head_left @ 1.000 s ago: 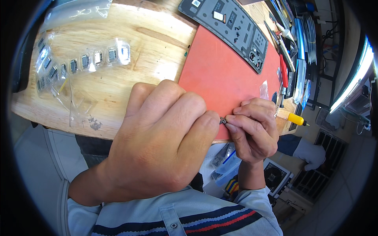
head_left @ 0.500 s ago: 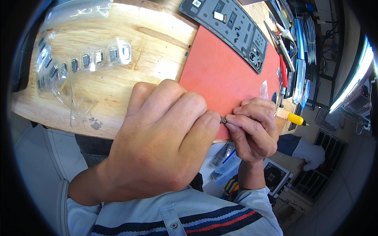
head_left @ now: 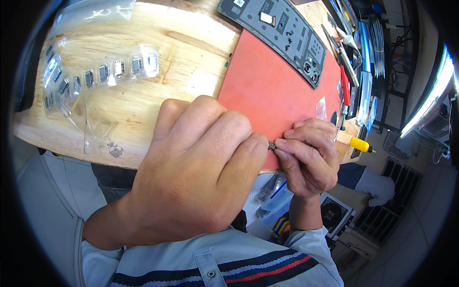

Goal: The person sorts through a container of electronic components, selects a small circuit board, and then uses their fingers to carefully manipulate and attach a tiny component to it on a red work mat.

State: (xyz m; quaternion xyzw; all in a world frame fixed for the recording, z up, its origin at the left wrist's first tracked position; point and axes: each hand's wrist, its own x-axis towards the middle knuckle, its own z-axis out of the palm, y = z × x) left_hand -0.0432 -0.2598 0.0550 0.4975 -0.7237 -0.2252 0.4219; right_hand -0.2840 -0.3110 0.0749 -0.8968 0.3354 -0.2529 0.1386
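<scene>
A tiny dark grey metallic part (head_left: 271,145) is pinched between my two hands above the near edge of a red mat (head_left: 258,91). My right hand (head_left: 308,158) grips it between thumb and forefinger, the other fingers curled. My left hand (head_left: 201,167) is closed, its back toward the view; its fingertips meet the part's left side, and its thumb is hidden. Beyond the hands, a dark phone back panel (head_left: 296,45) lies on the mat's far side, with a small white-and-orange piece (head_left: 267,19) on it.
To the left, a clear plastic strip holds several small metal components (head_left: 103,72); grey crumbs (head_left: 115,150) lie near the table edge. Tools, including red-handled pliers (head_left: 344,86) and a yellow-handled screwdriver (head_left: 359,145), line the right. A person (head_left: 375,186) is in the background.
Both hands keep their grip on the small part with almost no movement. The view has shifted very slightly.
</scene>
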